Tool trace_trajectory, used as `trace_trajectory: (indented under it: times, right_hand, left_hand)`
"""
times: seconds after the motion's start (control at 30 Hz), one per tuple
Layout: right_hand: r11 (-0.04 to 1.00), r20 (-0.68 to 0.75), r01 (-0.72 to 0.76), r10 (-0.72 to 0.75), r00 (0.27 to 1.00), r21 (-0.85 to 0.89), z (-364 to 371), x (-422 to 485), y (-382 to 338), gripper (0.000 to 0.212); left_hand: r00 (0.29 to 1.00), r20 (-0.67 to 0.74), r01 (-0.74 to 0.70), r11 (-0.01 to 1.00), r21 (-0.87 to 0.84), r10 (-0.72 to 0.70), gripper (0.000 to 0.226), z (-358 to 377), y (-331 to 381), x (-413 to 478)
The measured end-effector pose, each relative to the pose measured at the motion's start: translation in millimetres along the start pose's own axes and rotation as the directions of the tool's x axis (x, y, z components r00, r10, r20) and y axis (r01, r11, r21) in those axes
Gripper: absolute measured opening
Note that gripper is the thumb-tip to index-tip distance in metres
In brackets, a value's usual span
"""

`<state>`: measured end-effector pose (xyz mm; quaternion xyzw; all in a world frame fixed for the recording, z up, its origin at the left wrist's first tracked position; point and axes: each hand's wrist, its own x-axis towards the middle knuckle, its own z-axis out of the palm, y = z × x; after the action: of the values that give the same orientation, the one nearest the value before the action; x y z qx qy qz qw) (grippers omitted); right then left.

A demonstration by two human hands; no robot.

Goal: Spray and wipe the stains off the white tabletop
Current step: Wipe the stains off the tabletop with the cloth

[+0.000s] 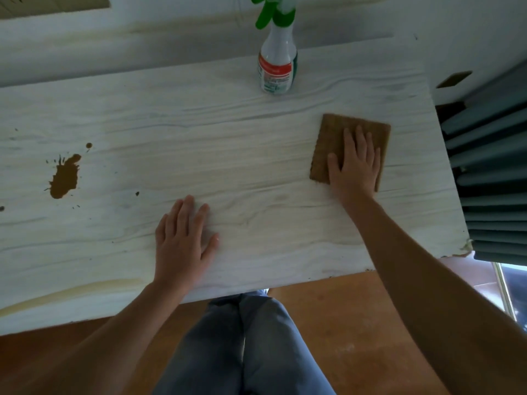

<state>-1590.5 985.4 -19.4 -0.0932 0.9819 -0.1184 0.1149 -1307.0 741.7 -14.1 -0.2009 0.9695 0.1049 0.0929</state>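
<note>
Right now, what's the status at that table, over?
Left hand flat on the tabletop, holding nothing. Right hand flat on the brown cloth. Brown stain at left, not yet wiped. Spray bottle upright at the back, nothing in the way.

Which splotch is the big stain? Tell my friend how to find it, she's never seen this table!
Start at the white tabletop and go to its left end, away from the spray bottle and the brown cloth under the right hand. Beyond the left hand lies the big stain, a long brown splash. The little brown dots around it are tiny; it is the largest mark.
</note>
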Motion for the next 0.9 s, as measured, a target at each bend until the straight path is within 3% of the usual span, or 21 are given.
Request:
trace_trajectory:
  times: [0.17,0.3,0.4,0.6,0.77,0.9]
  right_hand:
    - [0.997,0.017,0.07,-0.07,0.997,-0.023,12,21,-58,0.065]
    - [0.965,0.016,0.262,-0.263,0.965,0.023,34,-50,-84,0.067]
    - [0.944,0.074,0.328,-0.33,0.941,0.033,44,-124,-70,0.065]
    - [0.955,0.129,0.297,-0.292,0.948,-0.014,25,-175,13,0.066]
    - [0.981,0.068,0.182,-0.177,0.982,-0.067,6,-104,48,0.07]
    - [0.998,0.032,0.049,-0.048,0.998,-0.037,6,-39,17,0.07]
  left_hand:
    - [0.999,-0.034,-0.007,1.0,0.026,0.007,0.067,4,-1,-1]
    - [0.999,-0.052,-0.014,1.0,0.022,0.015,0.067,2,1,-1]
    - [0.999,-0.048,-0.011,1.0,0.02,0.012,0.067,-2,2,-1]
    - [1.0,-0.014,-0.002,1.0,0.019,0.003,0.068,-1,0,0]
    - [0.999,-0.04,-0.007,1.0,0.003,0.007,0.067,0,0,-2]
    - [0.999,-0.043,-0.014,1.0,0.01,0.014,0.068,2,0,-2]
